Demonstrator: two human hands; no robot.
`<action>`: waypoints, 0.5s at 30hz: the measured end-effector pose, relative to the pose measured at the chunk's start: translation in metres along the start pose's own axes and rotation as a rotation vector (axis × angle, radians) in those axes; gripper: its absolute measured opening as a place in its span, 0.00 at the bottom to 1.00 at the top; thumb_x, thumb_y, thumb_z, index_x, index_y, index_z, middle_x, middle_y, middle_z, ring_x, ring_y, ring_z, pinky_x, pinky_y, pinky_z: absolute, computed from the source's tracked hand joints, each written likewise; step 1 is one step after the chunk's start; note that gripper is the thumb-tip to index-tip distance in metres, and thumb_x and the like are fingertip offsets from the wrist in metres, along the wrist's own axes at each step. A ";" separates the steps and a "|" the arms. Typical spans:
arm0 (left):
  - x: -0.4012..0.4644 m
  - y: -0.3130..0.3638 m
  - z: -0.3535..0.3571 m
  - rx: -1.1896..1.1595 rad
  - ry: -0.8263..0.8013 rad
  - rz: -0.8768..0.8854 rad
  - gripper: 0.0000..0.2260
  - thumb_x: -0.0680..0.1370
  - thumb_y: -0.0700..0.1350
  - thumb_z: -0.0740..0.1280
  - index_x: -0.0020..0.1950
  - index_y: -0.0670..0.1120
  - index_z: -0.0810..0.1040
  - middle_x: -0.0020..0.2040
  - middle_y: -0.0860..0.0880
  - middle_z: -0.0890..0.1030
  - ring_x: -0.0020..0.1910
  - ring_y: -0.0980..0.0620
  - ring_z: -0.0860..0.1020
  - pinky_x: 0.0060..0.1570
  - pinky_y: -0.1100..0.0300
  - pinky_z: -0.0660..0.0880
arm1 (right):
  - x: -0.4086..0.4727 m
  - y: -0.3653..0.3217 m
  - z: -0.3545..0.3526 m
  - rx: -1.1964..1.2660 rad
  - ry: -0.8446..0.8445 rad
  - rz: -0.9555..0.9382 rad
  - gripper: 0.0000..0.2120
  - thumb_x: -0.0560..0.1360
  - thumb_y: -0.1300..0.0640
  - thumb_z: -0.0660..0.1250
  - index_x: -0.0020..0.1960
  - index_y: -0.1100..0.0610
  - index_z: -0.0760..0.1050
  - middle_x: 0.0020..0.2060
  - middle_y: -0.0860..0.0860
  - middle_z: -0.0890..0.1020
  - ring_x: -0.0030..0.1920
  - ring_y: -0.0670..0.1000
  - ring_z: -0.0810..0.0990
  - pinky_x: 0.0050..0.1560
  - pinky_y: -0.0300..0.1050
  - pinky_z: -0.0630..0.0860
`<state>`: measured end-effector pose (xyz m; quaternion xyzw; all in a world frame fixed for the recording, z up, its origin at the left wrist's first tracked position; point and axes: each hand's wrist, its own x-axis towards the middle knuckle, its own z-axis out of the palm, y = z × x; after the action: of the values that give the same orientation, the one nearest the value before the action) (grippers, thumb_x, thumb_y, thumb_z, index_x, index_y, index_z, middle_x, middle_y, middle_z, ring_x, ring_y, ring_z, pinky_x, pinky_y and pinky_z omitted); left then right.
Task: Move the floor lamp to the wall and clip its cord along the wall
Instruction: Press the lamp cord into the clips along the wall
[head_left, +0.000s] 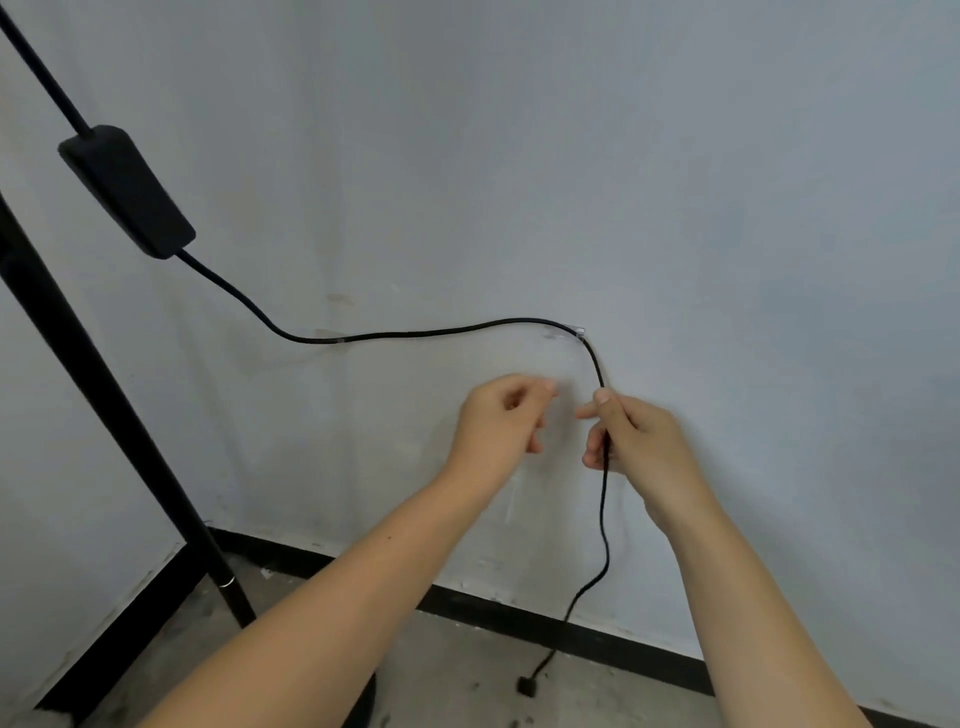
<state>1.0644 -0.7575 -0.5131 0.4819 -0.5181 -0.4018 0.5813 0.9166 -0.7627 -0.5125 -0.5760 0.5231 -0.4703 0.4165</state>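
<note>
The black floor lamp pole (104, 395) stands at the left, close to the wall corner. Its black cord (426, 332) leaves an inline switch box (127, 189), runs along the pale wall through a clear clip (335, 340) and a second clear clip (574, 331), then drops down. My right hand (628, 436) grips the hanging cord just below the second clip, thumb up. My left hand (501, 418) hovers beside it with fingers curled; a small clear piece may be pinched at its fingertips, too faint to tell. The cord's plug (528, 687) lies on the floor.
A black baseboard (519, 618) runs along the bottom of the wall above a grey concrete floor (457, 670). The lamp's dark round base (363, 701) shows partly under my left forearm.
</note>
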 end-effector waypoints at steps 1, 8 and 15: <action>0.000 0.003 0.009 0.037 -0.070 0.022 0.07 0.76 0.45 0.66 0.42 0.47 0.82 0.28 0.51 0.73 0.22 0.57 0.70 0.27 0.63 0.74 | -0.005 0.011 -0.007 0.009 -0.017 0.022 0.16 0.79 0.51 0.59 0.41 0.55 0.80 0.23 0.45 0.77 0.27 0.45 0.77 0.38 0.43 0.80; 0.012 0.001 0.051 0.180 -0.262 0.044 0.06 0.75 0.44 0.68 0.38 0.47 0.78 0.27 0.50 0.74 0.20 0.56 0.71 0.25 0.62 0.73 | -0.031 0.084 -0.061 -0.093 0.094 0.103 0.13 0.78 0.55 0.61 0.40 0.47 0.81 0.31 0.43 0.79 0.38 0.45 0.79 0.53 0.49 0.77; 0.016 -0.009 0.058 0.190 -0.169 0.063 0.10 0.75 0.43 0.67 0.34 0.43 0.77 0.23 0.54 0.78 0.19 0.55 0.73 0.23 0.67 0.72 | -0.022 0.105 -0.043 0.062 0.306 0.170 0.12 0.76 0.56 0.64 0.35 0.53 0.80 0.25 0.47 0.79 0.27 0.46 0.78 0.37 0.43 0.78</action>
<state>1.0097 -0.7835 -0.5181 0.4826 -0.6160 -0.3716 0.4995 0.8517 -0.7512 -0.6080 -0.4382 0.6123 -0.5317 0.3877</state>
